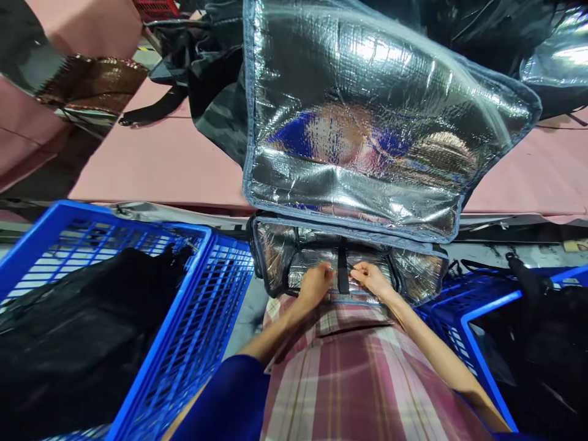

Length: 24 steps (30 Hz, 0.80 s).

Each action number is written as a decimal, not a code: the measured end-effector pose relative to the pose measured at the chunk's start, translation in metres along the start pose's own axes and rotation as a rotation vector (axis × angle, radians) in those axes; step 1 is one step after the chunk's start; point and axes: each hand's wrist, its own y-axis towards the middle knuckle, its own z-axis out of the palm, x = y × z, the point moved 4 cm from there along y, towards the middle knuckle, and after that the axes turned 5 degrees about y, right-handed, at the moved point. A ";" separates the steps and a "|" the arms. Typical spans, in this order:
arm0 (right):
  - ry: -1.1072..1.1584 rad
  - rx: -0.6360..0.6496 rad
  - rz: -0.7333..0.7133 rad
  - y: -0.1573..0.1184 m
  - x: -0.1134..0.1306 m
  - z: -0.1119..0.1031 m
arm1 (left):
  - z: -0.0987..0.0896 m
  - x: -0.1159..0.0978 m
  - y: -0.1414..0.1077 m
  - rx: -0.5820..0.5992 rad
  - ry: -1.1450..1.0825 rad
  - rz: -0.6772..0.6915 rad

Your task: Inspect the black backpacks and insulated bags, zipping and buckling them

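A foil-lined insulated bag [285, 236] with dark piping lies on my lap at the table edge. Its large silver flap [367, 177], trimmed in grey-blue binding, is folded back over the table. A short black strap [343, 269] runs down the middle of the lining. Just left of that strap, my left hand [316, 285] has its fingers curled closed at the foil; what they grip, if anything, is hidden. To the strap's right, my right hand [373, 280] is closed in a pinch, with a thin dark bit at the fingertips too small to name.
Blue plastic crates holding black bags stand on both sides, the left crate [209, 306] and the right crate [468, 318]. Across the pink table [184, 165] lie more dark bags, a camouflage piece [225, 119] and a black strap end [154, 109].
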 end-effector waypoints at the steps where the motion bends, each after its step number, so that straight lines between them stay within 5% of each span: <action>1: 0.035 0.021 0.000 0.000 0.002 0.006 | 0.001 -0.002 -0.008 -0.064 0.085 0.019; 5: 0.087 0.000 0.002 0.002 0.012 0.018 | 0.021 -0.010 -0.023 -0.161 0.321 0.087; 9: 0.033 -0.014 -0.015 0.001 0.021 0.008 | 0.031 -0.009 -0.008 -0.008 0.055 0.043; 16: -0.254 -0.124 -0.001 -0.024 0.013 -0.037 | 0.019 -0.001 0.007 0.287 -0.398 0.015; 24: -0.374 -0.012 -0.127 -0.025 0.025 -0.016 | 0.020 -0.005 0.002 0.353 -0.559 0.036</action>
